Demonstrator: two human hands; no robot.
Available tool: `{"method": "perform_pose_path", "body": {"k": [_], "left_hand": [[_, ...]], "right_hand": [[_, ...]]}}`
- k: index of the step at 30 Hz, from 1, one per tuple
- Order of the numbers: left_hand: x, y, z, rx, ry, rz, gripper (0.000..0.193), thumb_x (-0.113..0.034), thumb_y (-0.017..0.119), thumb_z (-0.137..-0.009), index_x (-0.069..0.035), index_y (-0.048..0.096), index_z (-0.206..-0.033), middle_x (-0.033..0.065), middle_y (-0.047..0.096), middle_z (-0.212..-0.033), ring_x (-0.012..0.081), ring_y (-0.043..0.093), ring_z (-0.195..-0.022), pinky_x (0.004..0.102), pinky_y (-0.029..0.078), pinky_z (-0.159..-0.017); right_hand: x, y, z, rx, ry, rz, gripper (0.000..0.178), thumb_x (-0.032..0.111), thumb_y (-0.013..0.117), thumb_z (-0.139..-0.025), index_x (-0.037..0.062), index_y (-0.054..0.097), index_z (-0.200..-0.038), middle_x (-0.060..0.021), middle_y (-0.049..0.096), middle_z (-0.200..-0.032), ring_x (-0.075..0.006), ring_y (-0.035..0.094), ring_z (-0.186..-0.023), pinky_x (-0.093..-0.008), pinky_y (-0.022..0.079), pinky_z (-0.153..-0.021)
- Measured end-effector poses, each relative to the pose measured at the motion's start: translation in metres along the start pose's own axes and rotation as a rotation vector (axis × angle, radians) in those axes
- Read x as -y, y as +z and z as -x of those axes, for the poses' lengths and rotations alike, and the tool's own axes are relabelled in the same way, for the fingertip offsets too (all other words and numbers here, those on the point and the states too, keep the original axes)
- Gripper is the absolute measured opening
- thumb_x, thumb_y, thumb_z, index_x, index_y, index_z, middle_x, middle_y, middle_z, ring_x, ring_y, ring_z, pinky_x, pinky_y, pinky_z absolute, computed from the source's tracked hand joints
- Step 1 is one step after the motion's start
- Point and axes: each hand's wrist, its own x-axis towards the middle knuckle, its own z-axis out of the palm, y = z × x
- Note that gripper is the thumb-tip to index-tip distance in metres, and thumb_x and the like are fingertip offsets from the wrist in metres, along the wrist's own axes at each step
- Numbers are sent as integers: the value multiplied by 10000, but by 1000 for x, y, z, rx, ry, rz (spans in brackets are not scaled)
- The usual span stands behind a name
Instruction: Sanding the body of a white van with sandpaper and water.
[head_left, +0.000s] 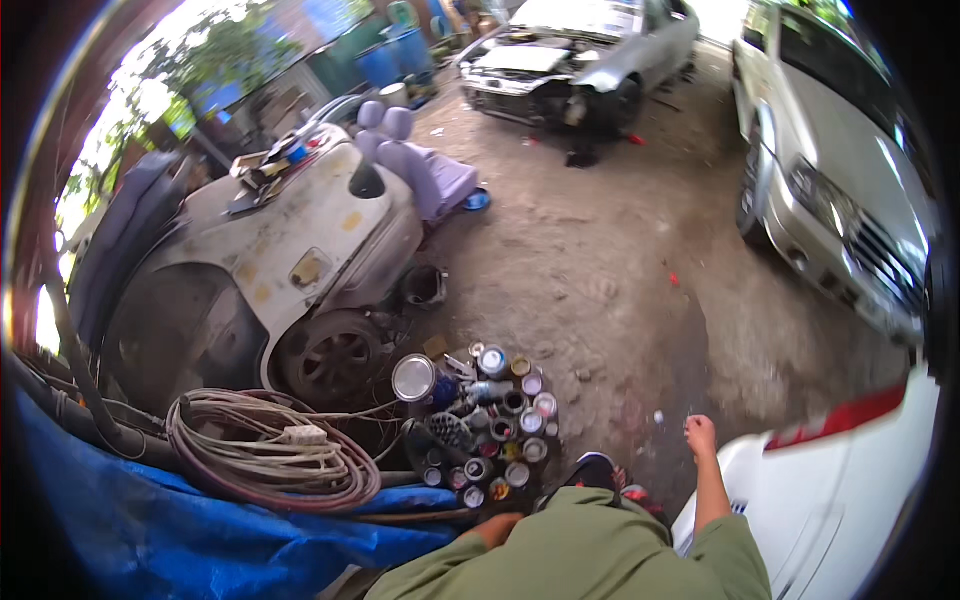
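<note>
My right hand [700, 436] is held out to the right, above the dirt floor and beside a white car body [820, 480]. Its fingers are curled closed, and a tiny pale thing at the fingertips is too small to name. Low by my left side, my left hand [497, 529] shows only in part against my green shirt [570, 550]; its fingers are hidden. Just ahead of it stands a cluster of paint cans [516, 474], several of them uncovered. A larger lidded can [414, 380] rises at the cluster's far left.
Coiled hoses [270, 450] lie left, above a blue tarp [150, 540]. Beyond them rests a cut-off car body section [310, 230] with a wheel [330, 350]. Purple car seats [430, 175] stand behind. A partly dismantled silver car [590, 65] and a beige vehicle [840, 150] are parked farther off.
</note>
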Motion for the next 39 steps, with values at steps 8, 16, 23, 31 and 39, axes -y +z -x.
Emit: {"method": "perform_pose_path", "body": {"k": [8,16,23,31,39], "left_hand": [[-101,-121,-234,-317,-137,-63,279,-290,607,-809,-54,662,-948,167,663,-961,256,615,-909,385,475,-783],[-147,-263,-456,-453,-384,-126,312,-319,619,-840,-91,678,-1046,121,668,-988,170,592,-944,349,460,-831],[-215,-496,-580,-778,-139,-121,349,-326,532,-891,-53,643,-1077,165,653,-1090,287,606,-1034,394,469,-879],[-89,-574,-584,-1276,-525,666,277,-292,523,-897,-68,649,-1001,82,632,-725,187,591,-626,375,484,-561],[-47,-513,-554,-539,-977,300,267,-255,514,-829,-87,715,-880,153,695,-862,277,669,-683,426,520,-611]], "right_hand": [[179,54,-230,260,-18,-53,151,204,532,-931,78,575,-1001,-17,584,-751,-95,555,-592,-235,449,-469],[129,70,-362,240,588,14,143,182,502,-911,67,510,-995,-69,584,-668,-202,546,-493,-352,466,-394],[261,241,-569,473,463,138,146,186,528,-891,55,540,-955,-76,589,-679,-208,560,-512,-360,466,-403],[467,422,-751,566,60,333,101,129,530,-851,41,557,-892,-82,566,-645,-204,561,-508,-358,423,-374],[712,679,-809,661,-334,375,203,117,613,-844,46,589,-1032,-41,611,-823,-158,591,-612,-307,461,-451]]}}
